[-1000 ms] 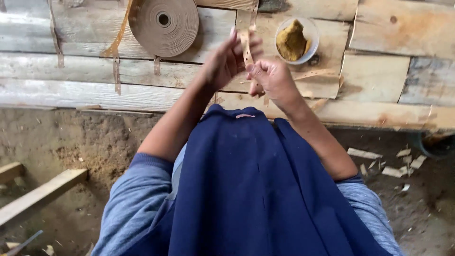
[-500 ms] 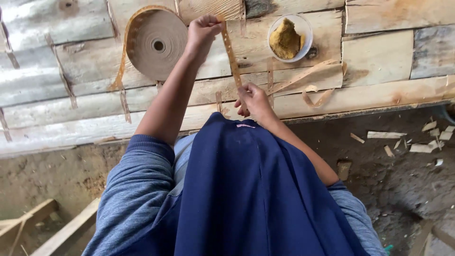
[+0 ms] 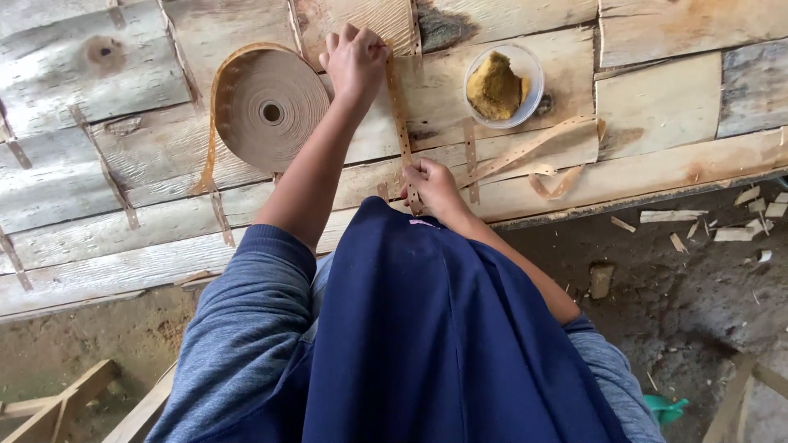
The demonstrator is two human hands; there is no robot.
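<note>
Left hand (image 3: pixel 355 59) is out at full reach near the far side of the plank table (image 3: pixel 657 98), fingers curled and pressing the far end of a thin perforated tan strip (image 3: pixel 400 115) down onto the wood; right hand (image 3: pixel 431 184) is close to my body, fingers closed in a pinch on the near end of the same strip. From here the strip runs straight between the two hands, across the plank seams; I read it as held taut and flat so it lies down without a kink, one hand anchoring, the other tensioning; that's a judgement, I can't see contact under the fingers.

Big roll of the same tan tape (image 3: pixel 271 108) lies flat just left of the left forearm, a loose tail hanging from its left side toward the table edge; likely kept there so stock stays within reach. Several short strips (image 3: pixel 220 215) look stuck across the plank joints, spread over the left half of the table.

Clear round plastic tub (image 3: pixel 503 84) sits right of the strip, near it but apart; holds a yellow-brown lumpy mass, can't tell what; no lid, no label visible. Loose curled strips (image 3: pixel 552 168) lie right of the right hand, below the tub.

No labels or signs legible anywhere. Wood offcuts (image 3: pixel 669 216) scattered on the dirt floor to the right; something small and green (image 3: pixel 665 408) at bottom right, too cropped to identify.
</note>
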